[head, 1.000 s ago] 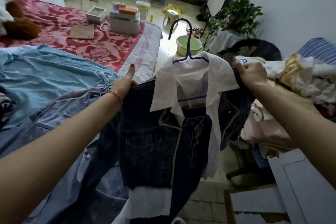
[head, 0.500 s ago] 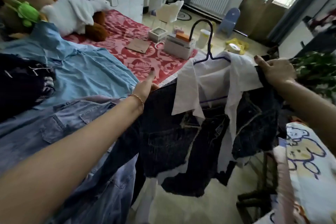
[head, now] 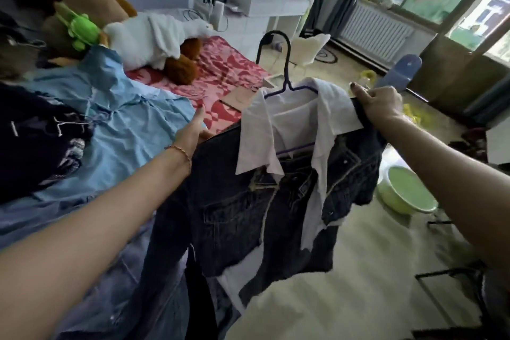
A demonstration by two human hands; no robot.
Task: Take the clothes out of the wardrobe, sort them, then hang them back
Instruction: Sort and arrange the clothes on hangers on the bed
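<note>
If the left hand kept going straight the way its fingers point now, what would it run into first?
Probably the red patterned bedspread. The left hand grips the dark denim jacket at its shoulder, fingers pointing up and away over the bed. Depth is unclear; the brown plush toy lies further along.

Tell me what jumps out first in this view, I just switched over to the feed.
Front and centre, a dark denim jacket with a white collared shirt inside it hangs on a dark hanger, held up by the shoulders between the left hand and the right hand. To the left, a light blue garment lies spread on the bed, with a bright green plush toy behind it.
</note>
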